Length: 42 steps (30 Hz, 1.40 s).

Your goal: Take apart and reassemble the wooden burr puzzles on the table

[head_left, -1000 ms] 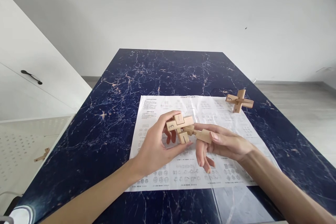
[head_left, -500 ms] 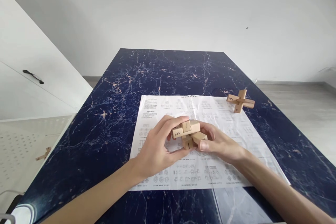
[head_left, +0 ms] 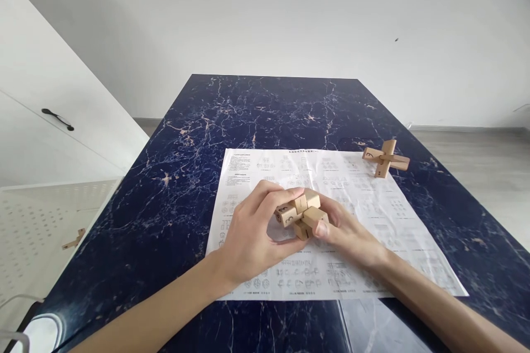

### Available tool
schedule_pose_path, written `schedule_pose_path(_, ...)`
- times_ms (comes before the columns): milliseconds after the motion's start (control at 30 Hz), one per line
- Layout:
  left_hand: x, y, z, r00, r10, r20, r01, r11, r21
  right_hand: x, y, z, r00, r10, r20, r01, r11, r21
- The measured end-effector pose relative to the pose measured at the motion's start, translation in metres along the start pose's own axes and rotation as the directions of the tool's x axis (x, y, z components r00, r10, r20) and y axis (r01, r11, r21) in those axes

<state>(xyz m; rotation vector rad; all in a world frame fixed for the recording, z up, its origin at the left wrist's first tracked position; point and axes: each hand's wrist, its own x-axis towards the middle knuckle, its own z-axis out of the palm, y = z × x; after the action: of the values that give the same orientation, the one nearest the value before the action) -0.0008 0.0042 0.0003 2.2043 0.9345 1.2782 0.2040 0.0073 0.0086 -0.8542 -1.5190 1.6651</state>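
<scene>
Above the printed paper, a wooden burr puzzle [head_left: 301,213] of interlocking blocks is held between both hands. Black numbers, among them a 3, are marked on its block ends. My left hand [head_left: 259,226] grips it from the left, index finger over the top and thumb under the lower block. From the right, my right hand [head_left: 342,229] closes on it, the thumb pressed against the end of a slanting wooden block [head_left: 315,217]. The right hand's other fingers are mostly hidden behind the puzzle.
A printed diagram sheet [head_left: 348,187] lies on the dark blue marbled table [head_left: 256,110]. On its upper right corner stands a cross-shaped wooden puzzle [head_left: 386,159]. A white cabinet [head_left: 53,88] is at the left. Another wooden piece [head_left: 74,239] is beyond the table's left edge.
The puzzle has turned in my hands: its front end with the 3 now tilts lower, and the right-hand block sits closer against the others. The whole view has shifted slightly.
</scene>
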Motion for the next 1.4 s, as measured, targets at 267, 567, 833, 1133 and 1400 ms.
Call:
schedule_pose_path(267, 0.005, 0.001, -0.003, 0.997, -0.071, 0.013, 0.071, 0.997, 0.029, -0.007, 0.016, -0.004, 0.996, 0.078, 0.037, -0.082, 0.991, 0.105)
schedule_pose_path(567, 0.003, 0.004, -0.005, 0.992, -0.115, 0.043, 0.111, 0.991, 0.081, -0.003, 0.010, -0.001, 0.995, 0.072, 0.073, -0.074, 0.997, 0.026)
schedule_pose_path(833, 0.006, 0.007, -0.008, 0.956, -0.284, 0.071, 0.290, 0.952, -0.102, -0.008, 0.017, -0.003, 0.989, 0.114, 0.090, -0.121, 0.990, 0.079)
schedule_pose_path(1133, 0.013, 0.001, -0.014, 0.888, -0.391, 0.243, 0.460, 0.773, -0.436, -0.003, 0.004, -0.005, 0.957, -0.181, -0.228, 0.070, 0.904, -0.421)
schedule_pose_path(1400, 0.013, 0.002, -0.013, 0.870, -0.351, 0.345, 0.485, 0.731, -0.479, -0.007, 0.004, -0.009, 0.936, -0.333, -0.114, 0.153, 0.675, -0.722)
